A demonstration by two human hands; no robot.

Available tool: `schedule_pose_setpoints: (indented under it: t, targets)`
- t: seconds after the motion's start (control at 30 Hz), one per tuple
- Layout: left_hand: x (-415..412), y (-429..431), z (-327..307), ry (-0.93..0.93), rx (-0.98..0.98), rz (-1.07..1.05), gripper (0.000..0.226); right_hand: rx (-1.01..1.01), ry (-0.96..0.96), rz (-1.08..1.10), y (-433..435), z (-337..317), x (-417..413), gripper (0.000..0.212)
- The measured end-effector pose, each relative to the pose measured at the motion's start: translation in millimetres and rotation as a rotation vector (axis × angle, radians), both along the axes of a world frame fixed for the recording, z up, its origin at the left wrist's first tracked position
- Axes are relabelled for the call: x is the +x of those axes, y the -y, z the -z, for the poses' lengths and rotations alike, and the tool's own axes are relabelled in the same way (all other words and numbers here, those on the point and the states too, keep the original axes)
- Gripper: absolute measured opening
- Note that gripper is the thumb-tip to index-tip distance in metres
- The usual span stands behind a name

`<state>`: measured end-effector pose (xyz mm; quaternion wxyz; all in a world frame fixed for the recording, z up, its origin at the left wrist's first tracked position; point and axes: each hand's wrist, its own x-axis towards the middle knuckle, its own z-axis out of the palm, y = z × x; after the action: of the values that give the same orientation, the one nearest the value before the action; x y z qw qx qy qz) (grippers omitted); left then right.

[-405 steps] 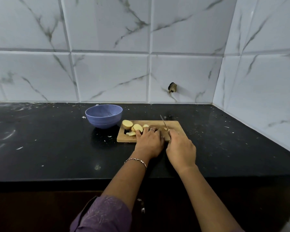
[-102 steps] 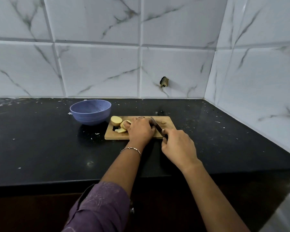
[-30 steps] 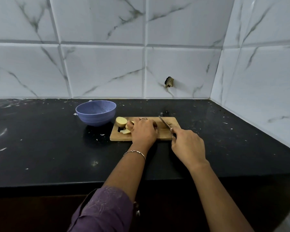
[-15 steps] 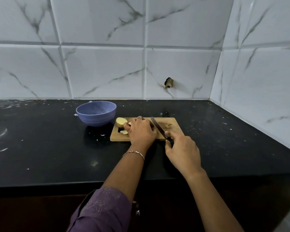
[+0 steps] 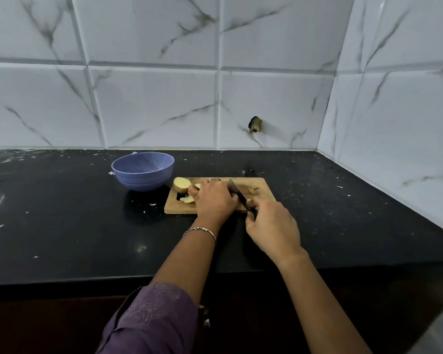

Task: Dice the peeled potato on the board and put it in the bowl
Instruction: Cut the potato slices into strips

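violet bowl [image 5: 142, 175], tan board [image 5: 264, 198], yellow potato [image 5: 181, 184], grey-veined white tiles [image 5: 151, 106], perhaps leaf-printed purple sleeve [image 5: 151, 320].

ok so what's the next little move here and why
Probably press the knife down through the potato for one more cut. The right hand holds the blade angled over the board, close beside the left hand, which steadies the potato; the bowl shows no pieces inside, so dicing seems unfinished.

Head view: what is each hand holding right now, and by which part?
The right hand grips the steel-bladed knife by its dark handle. The left hand covers pale potato pieces on the wooden board; its grip is hidden.
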<state>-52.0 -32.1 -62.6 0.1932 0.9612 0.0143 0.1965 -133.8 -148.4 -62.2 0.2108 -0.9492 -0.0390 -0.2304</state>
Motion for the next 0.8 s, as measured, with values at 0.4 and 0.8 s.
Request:
schedule_pose_setpoints:
  t: [0.4, 0.8]
  targets:
    - [-3.5, -3.4, -0.2, -0.044, 0.029, 0.017, 0.026, -0.29, 0.07, -0.07, -17.6, -5.7, -7.4, 0.026]
    - [-17.0, -1.6, 3.5, 0.002, 0.101, 0.038, 0.03, -0.3, 0.09, -0.056, -3.2, -5.2, 5.9, 0.024]
